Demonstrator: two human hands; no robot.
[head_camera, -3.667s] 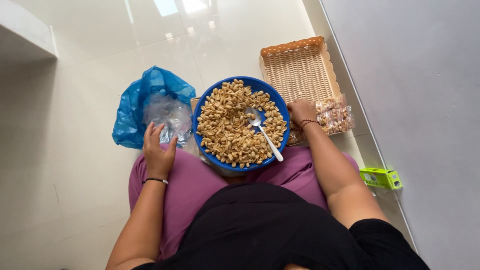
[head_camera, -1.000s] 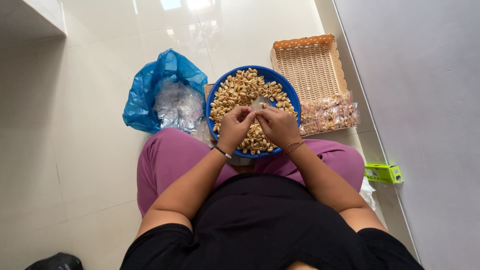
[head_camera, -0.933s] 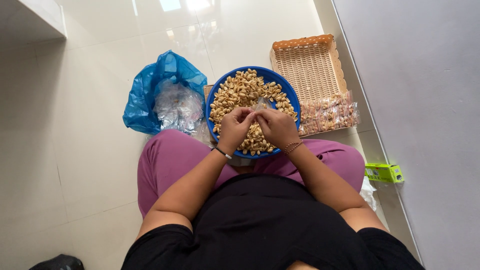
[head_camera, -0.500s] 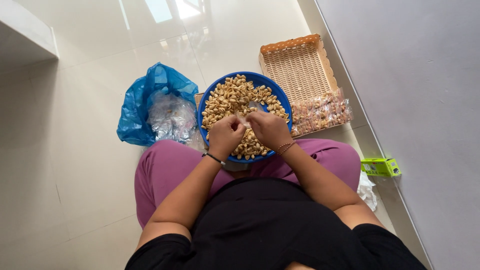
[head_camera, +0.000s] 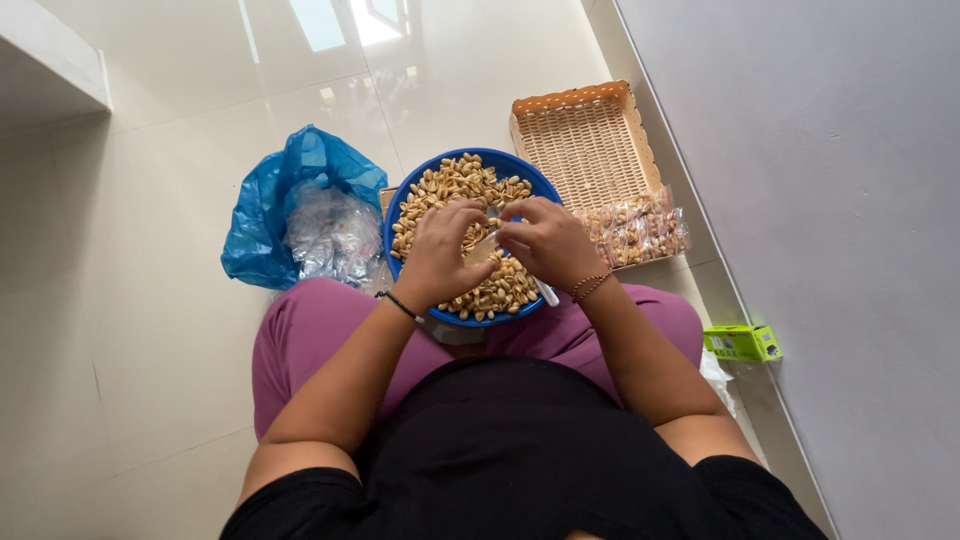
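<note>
Hands meet over the round blue plastic bowl (head_camera: 415, 192) heaped with pale shelled nuts (head_camera: 450, 185), which rests on the lap in purple trousers, close enough to work without reaching. The left hand (head_camera: 440, 255) and the right hand (head_camera: 545, 240) pinch a small clear packet (head_camera: 485, 245) between their fingertips, fingers curled around it, holding it just above the nuts. Left of the bowl sits a crumpled blue plastic bag (head_camera: 265, 215) with clear wrappers inside. Far right, a woven tan rectangular basket (head_camera: 590, 135) holds filled little packets (head_camera: 635, 225) at its near end. A small green box (head_camera: 742, 343) lies by the wall.
</note>
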